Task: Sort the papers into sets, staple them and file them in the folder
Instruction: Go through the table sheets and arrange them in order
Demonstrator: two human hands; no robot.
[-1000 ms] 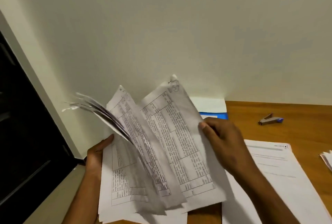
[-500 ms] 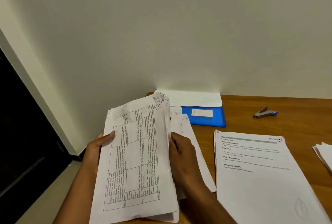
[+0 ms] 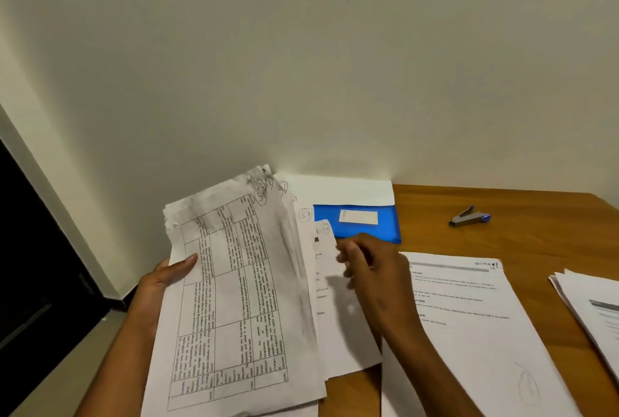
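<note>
White paper stack (image 3: 234, 299) is held up off the wooden desk (image 3: 502, 209) by the left hand (image 3: 157, 286): thumb is laid across the front of the top sheet at its left edge, the other fingers are hidden behind the stack, so it is gripped from the side. Top sheet is printed with a ruled table, text running sideways; handwritten circled marks are seen at its top right corner. The stack is tilted, top end leaning toward the wall (image 3: 301, 65).

Right hand (image 3: 371, 269) is placed just right of the stack, over the loose sheets (image 3: 335, 316) fanned out behind it. Fingers are curled toward a sheet edge, but the hand is motion-blurred; whether a sheet is pinched cannot be told.

Blue folder (image 3: 361, 222) is laid flat at the back of the desk against the wall, a white label on its cover and a white sheet sticking out behind it. Its left part is covered by the fanned sheets.

Stapler (image 3: 469, 216), grey with a blue end, is set well to the right of the folder, untouched.

A printed set (image 3: 475, 333) is laid flat on the desk right of the right forearm. Another pile (image 3: 593, 309) is cut off by the right frame edge.
</note>
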